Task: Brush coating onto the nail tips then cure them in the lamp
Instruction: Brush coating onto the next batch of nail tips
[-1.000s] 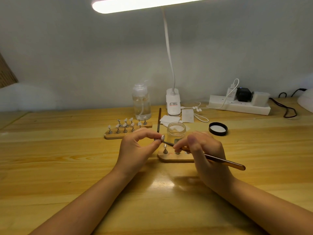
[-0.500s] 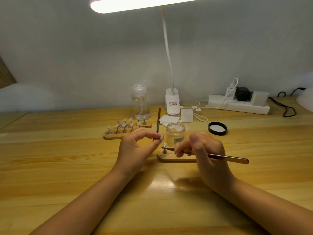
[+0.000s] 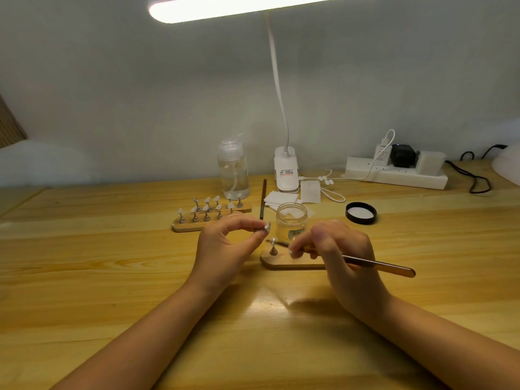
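Note:
My left hand (image 3: pixel 225 246) pinches a small metal stand with a nail tip (image 3: pixel 266 227) between thumb and forefinger, held above the table. My right hand (image 3: pixel 342 254) grips a brown-handled brush (image 3: pixel 378 265); its bristle end points left, just below the held tip and apart from it. Under my right hand lies a small wooden holder (image 3: pixel 284 263) with one stand on it (image 3: pixel 273 250). Behind stands an open clear jar (image 3: pixel 291 220). A longer wooden holder (image 3: pixel 194 226) carries several nail tips on stands. The curing lamp (image 3: pixel 509 167) shows only as a white edge at far right.
A clear pump bottle (image 3: pixel 233 173), the desk lamp base (image 3: pixel 286 173), white wipes (image 3: pixel 281 197) and a second brush (image 3: pixel 263 198) sit behind the jar. The jar's black lid (image 3: pixel 361 213) lies to the right. A power strip (image 3: pixel 396 173) with cables lines the wall.
The brush tip has pulled away from the held nail tip, dropping lower and to the right. My left hand has hardly moved and keeps its pinch.

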Demonstrator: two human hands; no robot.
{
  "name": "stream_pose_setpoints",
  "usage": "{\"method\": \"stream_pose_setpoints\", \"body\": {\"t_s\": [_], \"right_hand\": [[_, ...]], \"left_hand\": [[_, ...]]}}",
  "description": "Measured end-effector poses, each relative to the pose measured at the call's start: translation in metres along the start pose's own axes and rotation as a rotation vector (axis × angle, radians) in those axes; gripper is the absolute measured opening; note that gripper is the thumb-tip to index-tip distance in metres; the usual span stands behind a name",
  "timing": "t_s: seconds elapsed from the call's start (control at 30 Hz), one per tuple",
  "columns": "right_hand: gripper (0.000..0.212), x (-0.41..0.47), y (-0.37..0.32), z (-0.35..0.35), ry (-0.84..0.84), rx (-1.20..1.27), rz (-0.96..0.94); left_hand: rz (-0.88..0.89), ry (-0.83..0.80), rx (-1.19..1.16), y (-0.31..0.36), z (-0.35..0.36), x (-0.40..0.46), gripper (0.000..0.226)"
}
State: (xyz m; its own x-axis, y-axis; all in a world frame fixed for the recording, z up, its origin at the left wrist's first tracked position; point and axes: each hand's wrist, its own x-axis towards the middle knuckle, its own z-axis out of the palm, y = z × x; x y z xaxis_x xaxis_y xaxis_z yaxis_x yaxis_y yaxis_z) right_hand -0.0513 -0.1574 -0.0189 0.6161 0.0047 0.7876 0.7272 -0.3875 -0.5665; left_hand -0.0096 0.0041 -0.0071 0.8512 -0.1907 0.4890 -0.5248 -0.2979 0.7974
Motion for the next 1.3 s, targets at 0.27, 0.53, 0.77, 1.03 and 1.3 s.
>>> {"method": "stream_pose_setpoints", "body": {"t_s": [0.27, 0.53, 0.77, 1.03, 1.3], "right_hand": [[0.048, 0.003, 0.002, -0.006, 0.167, 0.153, 0.156], [0.030, 0.008, 0.002, -0.003, -0.022, -0.182, 0.015], [0.035, 0.008, 0.003, 0.000, -0.091, -0.257, -0.055], [0.032, 0.007, 0.005, 0.000, -0.087, -0.309, -0.129], [0.032, 0.017, 0.007, -0.020, -0.067, -0.227, -0.038]], "left_hand": [[-0.016, -0.003, -0.043, 0.000, -0.002, -0.002, 0.017], [0.099, -0.095, -0.031, 0.005, -0.001, -0.001, 0.013], [0.177, -0.132, 0.003, 0.006, 0.000, -0.004, 0.019], [0.177, -0.162, 0.010, 0.006, 0.001, -0.005, 0.020], [0.088, -0.218, 0.078, 0.000, 0.002, -0.003, 0.039]]}}
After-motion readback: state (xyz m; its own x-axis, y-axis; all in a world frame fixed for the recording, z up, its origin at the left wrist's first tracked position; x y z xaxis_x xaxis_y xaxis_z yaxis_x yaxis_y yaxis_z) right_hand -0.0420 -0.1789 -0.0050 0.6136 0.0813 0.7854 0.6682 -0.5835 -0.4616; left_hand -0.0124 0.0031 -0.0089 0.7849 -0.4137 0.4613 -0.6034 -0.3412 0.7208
